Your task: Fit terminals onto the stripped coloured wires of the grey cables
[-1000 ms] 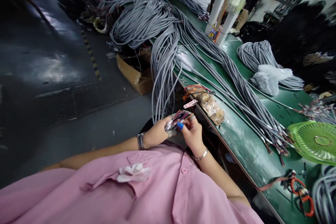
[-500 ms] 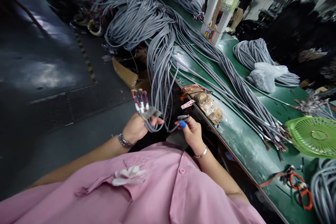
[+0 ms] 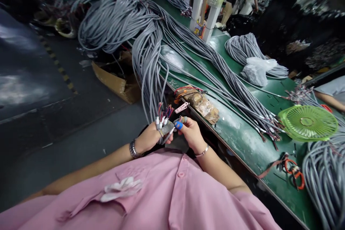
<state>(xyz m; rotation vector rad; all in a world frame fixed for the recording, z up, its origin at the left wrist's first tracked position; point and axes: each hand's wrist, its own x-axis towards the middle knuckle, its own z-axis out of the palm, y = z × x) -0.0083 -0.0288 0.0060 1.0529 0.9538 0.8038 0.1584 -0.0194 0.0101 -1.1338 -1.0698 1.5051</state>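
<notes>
My left hand [image 3: 151,136] is closed around several grey cable ends with white sleeves [image 3: 161,122], their coloured wires fanning upward. A grey wrap covers its thumb. Close against it, my right hand [image 3: 192,136] is closed in a pinch on the end of a grey cable [image 3: 170,137], with a blue wrap [image 3: 178,125] on the thumb. The exact contact between fingers and wires is partly hidden. Just above the right hand, a pink clip [image 3: 181,107] sticks out at the bench edge. A hanging bundle of grey cables [image 3: 147,64] drops from the bench behind my hands.
Long grey cables [image 3: 215,68] run across the green bench [image 3: 242,151]. A taped brown block [image 3: 203,106] lies at its edge. To the right are a green fan [image 3: 307,122], orange-handled scissors [image 3: 294,173] and coiled cable [image 3: 327,183]. A cardboard box [image 3: 113,81] stands on the floor. Another person's arm [image 3: 330,100] shows at far right.
My hands have come together, the right-hand cable end now beside the left-hand bunch. The view has shifted, so the bench appears further left. Another person's arm has come into view at right.
</notes>
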